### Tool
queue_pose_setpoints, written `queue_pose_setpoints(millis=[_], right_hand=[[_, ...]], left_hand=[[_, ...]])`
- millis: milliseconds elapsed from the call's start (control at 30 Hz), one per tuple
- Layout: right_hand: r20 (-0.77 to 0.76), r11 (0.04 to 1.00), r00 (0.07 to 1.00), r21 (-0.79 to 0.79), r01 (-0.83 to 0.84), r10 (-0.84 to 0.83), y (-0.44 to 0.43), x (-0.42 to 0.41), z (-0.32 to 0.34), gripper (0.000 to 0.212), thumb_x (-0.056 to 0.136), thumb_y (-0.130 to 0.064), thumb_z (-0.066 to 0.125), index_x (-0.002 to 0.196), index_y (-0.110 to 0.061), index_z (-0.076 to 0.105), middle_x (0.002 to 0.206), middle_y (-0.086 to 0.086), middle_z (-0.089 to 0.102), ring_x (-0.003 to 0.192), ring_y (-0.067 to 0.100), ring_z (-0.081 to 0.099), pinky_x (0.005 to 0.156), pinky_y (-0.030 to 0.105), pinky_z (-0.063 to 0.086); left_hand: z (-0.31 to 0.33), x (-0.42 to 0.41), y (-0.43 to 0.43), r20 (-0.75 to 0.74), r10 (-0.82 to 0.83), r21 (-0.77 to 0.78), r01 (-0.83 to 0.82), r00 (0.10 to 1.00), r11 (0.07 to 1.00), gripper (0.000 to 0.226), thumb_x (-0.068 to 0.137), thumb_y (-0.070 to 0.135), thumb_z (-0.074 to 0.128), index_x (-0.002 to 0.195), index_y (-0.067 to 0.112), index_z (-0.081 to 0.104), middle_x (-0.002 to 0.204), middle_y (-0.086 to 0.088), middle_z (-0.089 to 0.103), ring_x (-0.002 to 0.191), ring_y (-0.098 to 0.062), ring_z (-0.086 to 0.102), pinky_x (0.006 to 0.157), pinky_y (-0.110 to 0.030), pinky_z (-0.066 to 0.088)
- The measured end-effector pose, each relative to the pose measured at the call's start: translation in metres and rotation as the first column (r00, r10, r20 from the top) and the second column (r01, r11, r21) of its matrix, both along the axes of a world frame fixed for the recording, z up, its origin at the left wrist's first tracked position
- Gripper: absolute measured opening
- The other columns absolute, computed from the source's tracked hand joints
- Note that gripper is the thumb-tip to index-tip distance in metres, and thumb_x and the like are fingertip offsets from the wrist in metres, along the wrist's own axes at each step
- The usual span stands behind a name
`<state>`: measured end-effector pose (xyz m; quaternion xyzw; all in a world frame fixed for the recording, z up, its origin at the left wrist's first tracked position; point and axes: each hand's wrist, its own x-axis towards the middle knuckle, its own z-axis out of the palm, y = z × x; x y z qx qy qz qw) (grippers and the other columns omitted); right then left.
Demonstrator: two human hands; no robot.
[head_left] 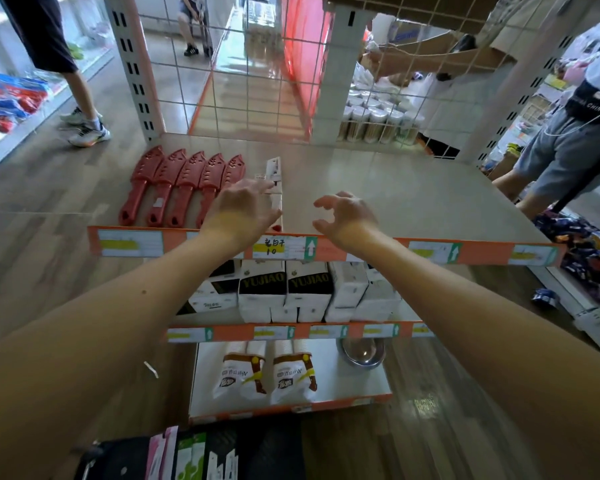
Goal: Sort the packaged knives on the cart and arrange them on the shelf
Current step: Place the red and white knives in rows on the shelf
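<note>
Both bare arms are reaching forward from the lower corners of the view and drawing together toward the middle. The left hand (245, 206) is lying palm down, with its fingers held fairly straight, close together and pointing ahead. The right hand (347, 216) is hovering just beside it without touching it, palm turned inward and down, its fingers (329, 201) spreading and curling loosely, gripping nothing.

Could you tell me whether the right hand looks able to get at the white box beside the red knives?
Probably yes: the right hand hovers over the bare shelf close beside the white box, with nothing between them, though the left hand lies on the box and covers much of it.
</note>
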<state>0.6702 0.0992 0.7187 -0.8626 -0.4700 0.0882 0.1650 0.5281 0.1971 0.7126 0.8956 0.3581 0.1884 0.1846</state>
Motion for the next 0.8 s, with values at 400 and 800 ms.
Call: queue_pose_setpoints(millis=[400, 800], right_hand=[[0.068, 0.995, 0.994, -0.060, -0.085, 0.089, -0.053, -0.101, -0.045, 0.054, 0.092, -0.030, 0.054, 0.143, -0.022, 0.037, 0.149, -0.001, 0.035, 0.137, 0.022, 0.030, 0.107, 0.037, 0.033], [-0.126, 0.955, 0.985, -0.259, -0.144, 0.114, -0.143, -0.184, -0.153, 0.050, 0.095, -0.016, 0.048, 0.143, -0.016, 0.037, 0.153, 0.004, 0.031, 0.140, 0.021, 0.028, 0.111, 0.032, 0.026]], left_hand=[[-0.064, -0.101, -0.031, -0.055, -0.189, 0.152, 0.195, 0.981, 0.969, 0.062, 0.088, 0.037, 0.057, 0.144, 0.022, 0.033, 0.150, -0.005, 0.035, 0.140, -0.028, 0.028, 0.112, -0.045, 0.024], [-0.184, -0.192, -0.131, -0.232, -0.078, -0.075, 0.062, 0.970, 0.995, 0.063, 0.092, 0.042, 0.046, 0.147, 0.019, 0.024, 0.156, -0.004, 0.019, 0.145, -0.024, 0.015, 0.115, -0.045, 0.020]])
